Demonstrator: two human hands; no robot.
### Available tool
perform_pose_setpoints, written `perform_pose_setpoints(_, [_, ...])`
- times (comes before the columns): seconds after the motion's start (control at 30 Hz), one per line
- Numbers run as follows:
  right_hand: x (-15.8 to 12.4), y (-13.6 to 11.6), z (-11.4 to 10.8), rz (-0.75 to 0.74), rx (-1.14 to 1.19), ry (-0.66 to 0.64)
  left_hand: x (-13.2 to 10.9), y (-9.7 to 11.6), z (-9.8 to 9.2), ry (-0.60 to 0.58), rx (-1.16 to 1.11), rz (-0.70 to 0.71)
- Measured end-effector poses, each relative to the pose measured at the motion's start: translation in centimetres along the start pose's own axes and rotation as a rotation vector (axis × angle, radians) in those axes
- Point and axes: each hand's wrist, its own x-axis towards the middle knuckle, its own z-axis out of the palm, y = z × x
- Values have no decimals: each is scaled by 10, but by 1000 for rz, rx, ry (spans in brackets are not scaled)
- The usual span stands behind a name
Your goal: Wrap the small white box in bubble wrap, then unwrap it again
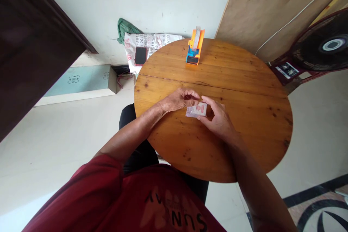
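Note:
A small whitish packet [200, 109] with red print and a purplish left end is between my hands, just over the wooden round table [244, 134] or resting on it; I cannot tell which. My right hand [219, 117] grips its right end, thumb along the near edge and fingers at the far edge. Curled around the far left corner of the packet is my left hand [181, 99], its thumb against the packet and its fingertips bent in a pinch. The fingertips partly hide the packet's far edge.
An orange and blue tape dispenser [195, 47] stands at the table's far edge. Beyond the left edge, a phone [140, 56] lies on a printed white sack [132, 45], with a green bag [126, 29] behind. A black round fan-like thing [323, 45] stands at right.

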Motion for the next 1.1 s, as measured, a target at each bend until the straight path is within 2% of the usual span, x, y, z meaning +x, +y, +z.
perform_pose_setpoints(0.13, [1,1,-1,25,-3,-47,-1,-1,0,-24,13,-36])
perform_pose_setpoints(0.47, [3,3,4,15,20,-29,-1,-3,0,-55,29,-47])
perform_pose_setpoints(0.67, [0,1,-9,81,50,-122,2,-1,-2,21,-16,1])
perform_pose_setpoints(0.73, [-1,-2,-17,91,96,-93,5,0,-5,83,-25,8])
perform_pose_setpoints(0.8, [-2,-4,-24,86,147,-8,7,2,-8,128,-28,1])
perform_pose_setpoints(0.93, [-1,-5,-28,-5,193,167,8,2,-11,136,-35,-13])
perform_pose_setpoints(1.1, [1,-2,-18,-126,165,204,6,4,-10,124,19,-25])
